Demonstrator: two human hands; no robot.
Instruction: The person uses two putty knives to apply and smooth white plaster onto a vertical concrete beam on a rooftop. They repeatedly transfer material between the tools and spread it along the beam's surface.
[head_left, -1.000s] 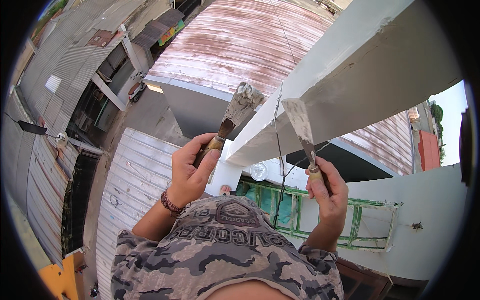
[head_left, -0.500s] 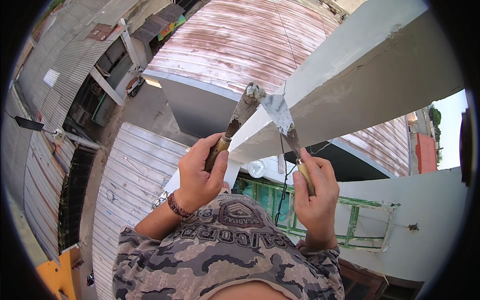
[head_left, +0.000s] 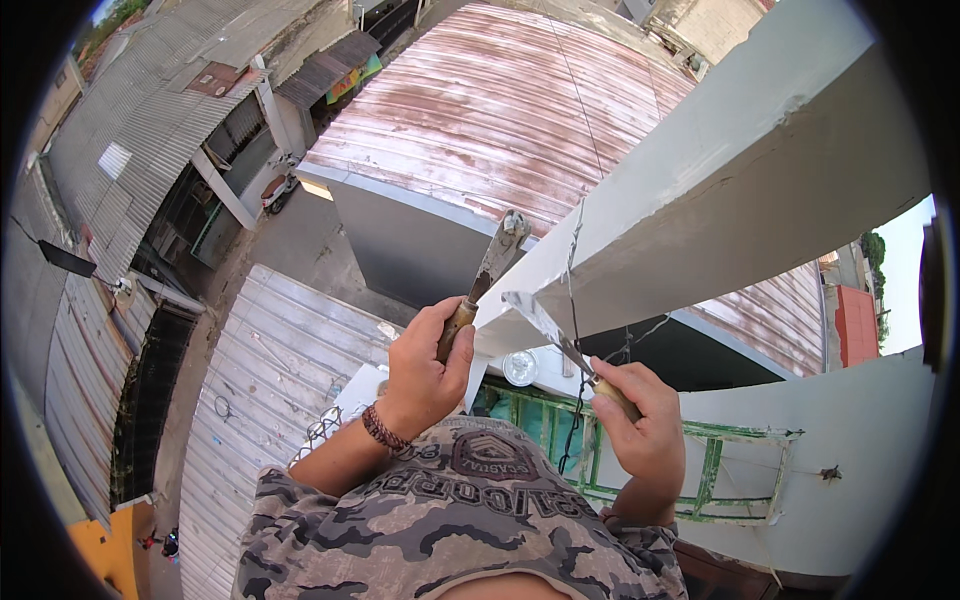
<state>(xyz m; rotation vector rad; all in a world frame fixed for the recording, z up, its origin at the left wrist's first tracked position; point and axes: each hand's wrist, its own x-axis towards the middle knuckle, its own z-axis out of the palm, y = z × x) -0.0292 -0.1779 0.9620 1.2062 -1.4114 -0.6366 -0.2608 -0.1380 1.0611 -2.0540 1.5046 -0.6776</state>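
Left of centre: left hand [head_left: 428,368] wrapped firmly around the wooden handle of a putty knife [head_left: 484,283], blade pointing up and slightly right, grey paste [head_left: 513,228] gathered near the tip. Right of centre, slightly lower: right hand [head_left: 648,415] gripping the handle of a second putty knife [head_left: 570,350], blade slanting to the upper left, pale smears along it, tip apart from the first blade. Upper right to centre: pale beam [head_left: 690,205], running diagonally. Lower right: green ladder [head_left: 711,468]. Upper centre: rusty corrugated roof [head_left: 500,110].
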